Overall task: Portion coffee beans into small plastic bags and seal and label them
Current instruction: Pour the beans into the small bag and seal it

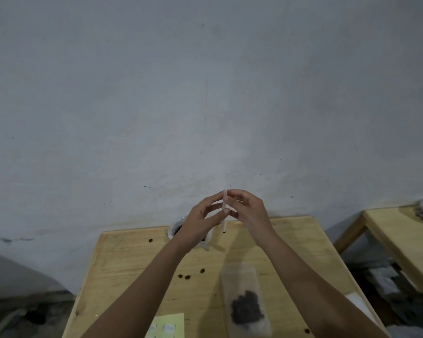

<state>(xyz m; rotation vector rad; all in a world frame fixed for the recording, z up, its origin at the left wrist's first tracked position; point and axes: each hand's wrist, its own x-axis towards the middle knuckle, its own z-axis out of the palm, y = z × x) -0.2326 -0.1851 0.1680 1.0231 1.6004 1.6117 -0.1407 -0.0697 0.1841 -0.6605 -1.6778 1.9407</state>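
above the far half of the wooden table, both hands are raised and meet at a small plastic bag. the bag is seen edge-on, so it shows only as a thin pale strip. its long axis stands nearly upright, with the top edge just above the fingertips and the lower end hanging below the hands. a dark speck sits at that lower end. the left hand pinches the strip from one side and the right hand from the other, fingers curled into a narrow grip. i cannot tell whether the bag's mouth is open.

on the table, a filled bag lies flat at the near right, its long axis running away from the person and dark coffee beans heaped toward its near end. a few loose beans lie scattered mid-table. a yellow label sheet with pale stickers reaches the near edge. behind the left wrist is a white container of beans, partly hidden.

a bare grey wall fills the upper view. a second wooden table stands to the right, with blurred clutter beneath it.
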